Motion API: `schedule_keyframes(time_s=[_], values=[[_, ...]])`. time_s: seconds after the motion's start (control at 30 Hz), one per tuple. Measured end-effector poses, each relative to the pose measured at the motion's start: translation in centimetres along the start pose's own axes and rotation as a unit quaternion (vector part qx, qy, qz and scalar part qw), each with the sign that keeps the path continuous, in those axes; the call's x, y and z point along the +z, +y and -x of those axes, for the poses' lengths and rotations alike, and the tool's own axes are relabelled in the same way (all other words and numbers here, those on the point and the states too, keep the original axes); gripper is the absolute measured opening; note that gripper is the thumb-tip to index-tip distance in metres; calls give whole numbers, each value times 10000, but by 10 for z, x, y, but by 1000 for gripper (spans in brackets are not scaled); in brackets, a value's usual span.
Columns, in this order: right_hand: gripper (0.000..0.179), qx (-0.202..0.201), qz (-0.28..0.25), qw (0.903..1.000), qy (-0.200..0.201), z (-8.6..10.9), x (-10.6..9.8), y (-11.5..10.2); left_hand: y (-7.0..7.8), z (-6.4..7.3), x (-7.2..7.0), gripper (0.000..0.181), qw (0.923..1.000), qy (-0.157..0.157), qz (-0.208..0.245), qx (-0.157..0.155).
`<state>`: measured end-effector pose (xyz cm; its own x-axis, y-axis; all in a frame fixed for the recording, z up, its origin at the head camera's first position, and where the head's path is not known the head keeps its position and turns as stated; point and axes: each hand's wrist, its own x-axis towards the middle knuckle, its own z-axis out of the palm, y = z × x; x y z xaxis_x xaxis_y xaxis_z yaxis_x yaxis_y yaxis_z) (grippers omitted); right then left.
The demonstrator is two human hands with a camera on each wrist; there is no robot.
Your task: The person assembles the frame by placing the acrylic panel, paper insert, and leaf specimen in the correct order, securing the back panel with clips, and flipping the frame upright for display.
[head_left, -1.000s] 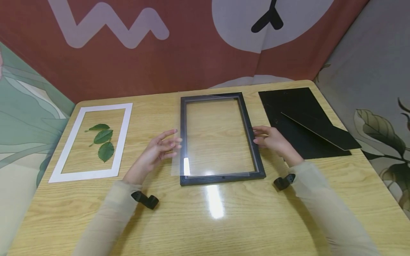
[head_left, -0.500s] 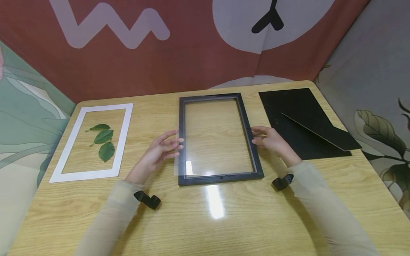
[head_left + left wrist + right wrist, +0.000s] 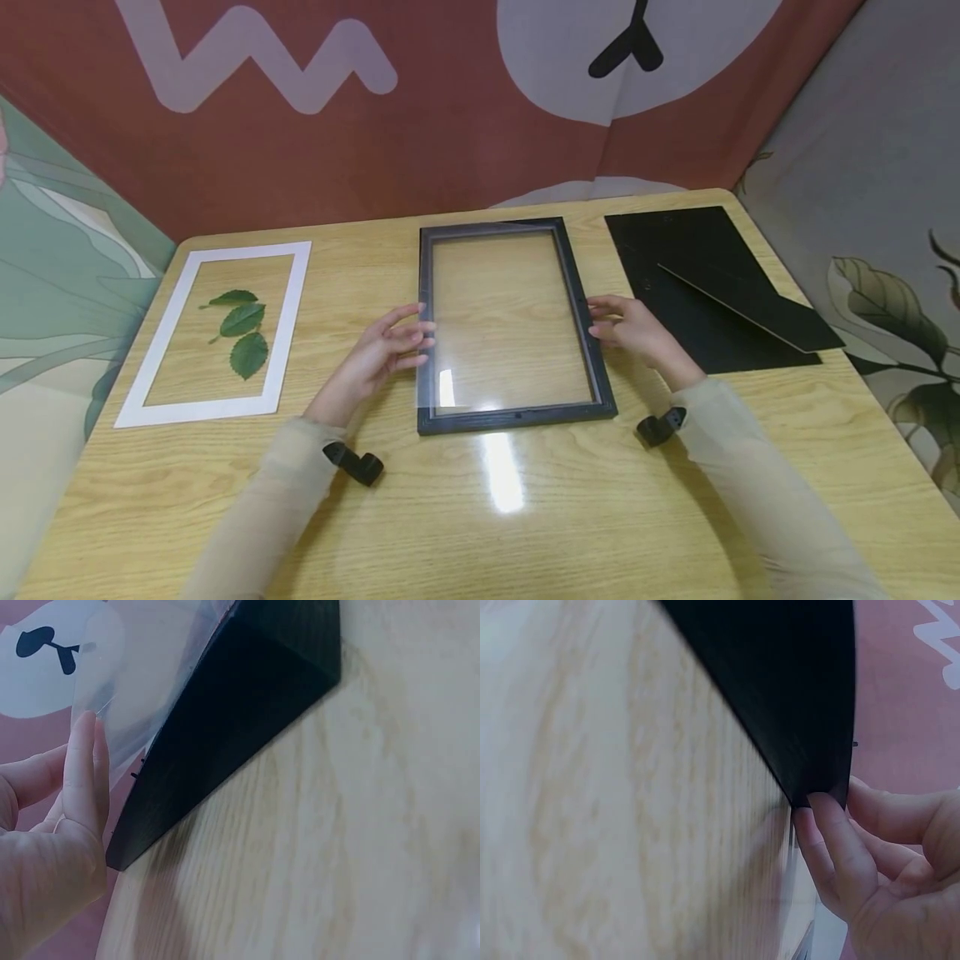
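In the head view a black picture frame (image 3: 517, 414) lies flat on the table. Over it rests a clear sheet (image 3: 447, 387), its left edge near the frame's left bar and its far edge slightly askew. My left hand (image 3: 375, 358) holds the left edge of this sheet between thumb and fingers; the left wrist view shows the fingertips at the sheet above the frame's side wall. On the opposite side my right hand (image 3: 633, 331) grips the frame's right bar. In the right wrist view, fingers press its outer wall while the thumb is at the upper edge.
A white mat border (image 3: 206, 410) lies on the left, with three green leaves (image 3: 242, 320) inside its opening. To the right, a black backing board (image 3: 660, 237) lies with its stand flap (image 3: 750, 304) raised. A printed cloth (image 3: 450, 158) hangs behind the table (image 3: 420, 525).
The clear sheet has slid right with my left hand, so less of it overhangs the frame's left side. The frame shifted slightly left at first; my right hand stays on it.
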<state>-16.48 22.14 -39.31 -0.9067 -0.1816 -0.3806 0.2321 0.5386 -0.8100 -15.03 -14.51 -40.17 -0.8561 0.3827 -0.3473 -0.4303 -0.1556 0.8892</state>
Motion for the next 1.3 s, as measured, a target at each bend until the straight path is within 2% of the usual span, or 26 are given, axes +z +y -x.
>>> schedule_keyframes(time_s=[0.37,0.7,1.1,1.3], values=[[54,25,51,10000,29,-1,0,0,-3,-4,0,57,9995,152,-270,-57],[55,24,27,10000,50,-2,1,3,-4,-7,4,58,9996,144,-190,-122],[55,31,-38,10000,44,-2,0,4,-5,-6,7,58,9984,196,-528,-67],[55,41,-41,10000,35,-2,0,5,-5,-5,7,57,9982,253,-529,-106]])
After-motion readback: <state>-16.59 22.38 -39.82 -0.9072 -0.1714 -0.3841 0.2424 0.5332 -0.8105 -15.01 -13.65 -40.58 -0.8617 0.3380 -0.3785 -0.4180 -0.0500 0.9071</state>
